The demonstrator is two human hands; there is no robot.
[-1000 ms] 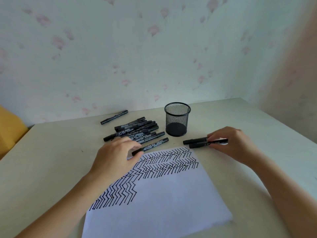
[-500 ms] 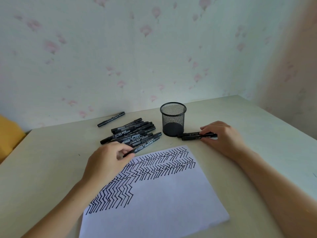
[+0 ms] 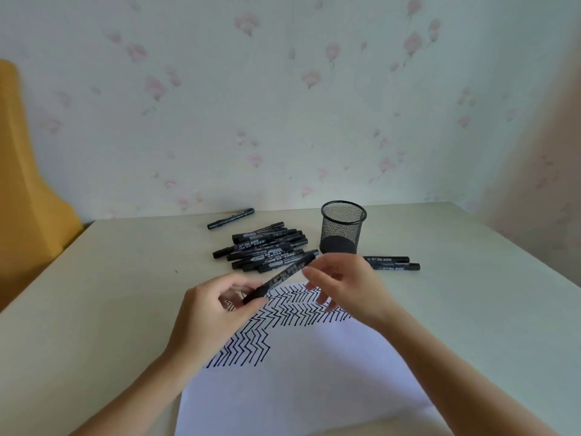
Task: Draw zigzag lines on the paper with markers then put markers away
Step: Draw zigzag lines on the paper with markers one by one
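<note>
The left hand [image 3: 213, 313] is pinching the near end of a black marker [image 3: 279, 276] over the zigzagged paper [image 3: 301, 382] while the right hand [image 3: 342, 284], fingers relaxed, is reaching its far end, likely to uncap it before drawing resumes.

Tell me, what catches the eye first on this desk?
Probably the paper nearest the camera, its top edge filled with black zigzag lines. Just above it the left hand holds one black marker up at a slant, with the right hand reaching for its far end. Behind them lies a pile of markers, beside an upright mesh pen cup that looks empty.
</note>
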